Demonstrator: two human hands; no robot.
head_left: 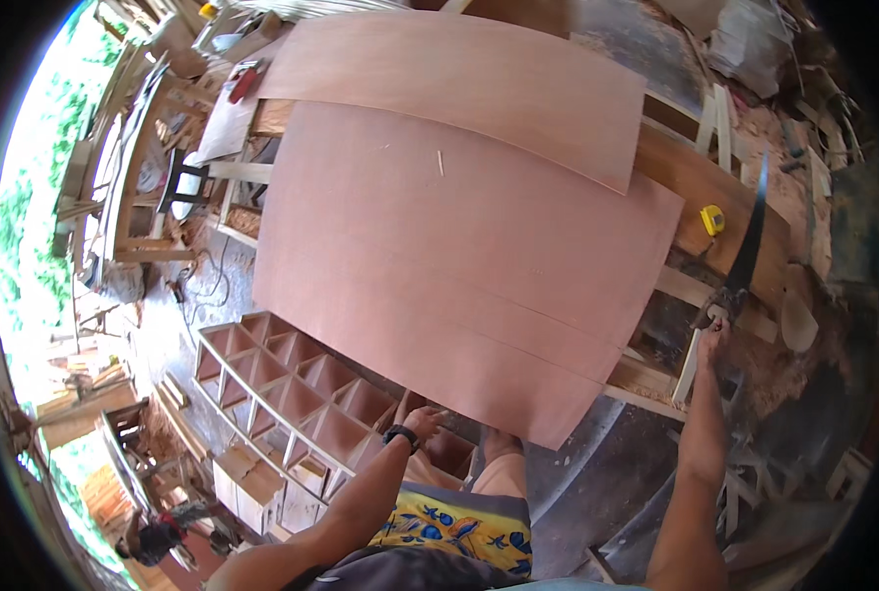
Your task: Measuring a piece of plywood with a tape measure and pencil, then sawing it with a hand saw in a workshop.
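My right hand (715, 333) is wrapped round the handle of a handsaw (748, 246), whose dark blade points up and away at the right. A large reddish plywood sheet (439, 256) spreads before me, with thin lines across its near right part. A second plywood sheet (459, 69) overlaps its far edge. My left hand (423, 424), with a dark band on its wrist, is near the sheet's front edge, beside a wooden grid frame (302, 399). Its fingers look loosely stretched and hold nothing visible; whether they touch the frame, I cannot tell.
A yellow tape measure (712, 220) lies on a brown board (745, 197) at the right. Timber supports (646, 399) show beneath the plywood. A red-handled tool (245, 81) lies at the far left. Another person (159, 537) is at the lower left. Scrap wood lies around.
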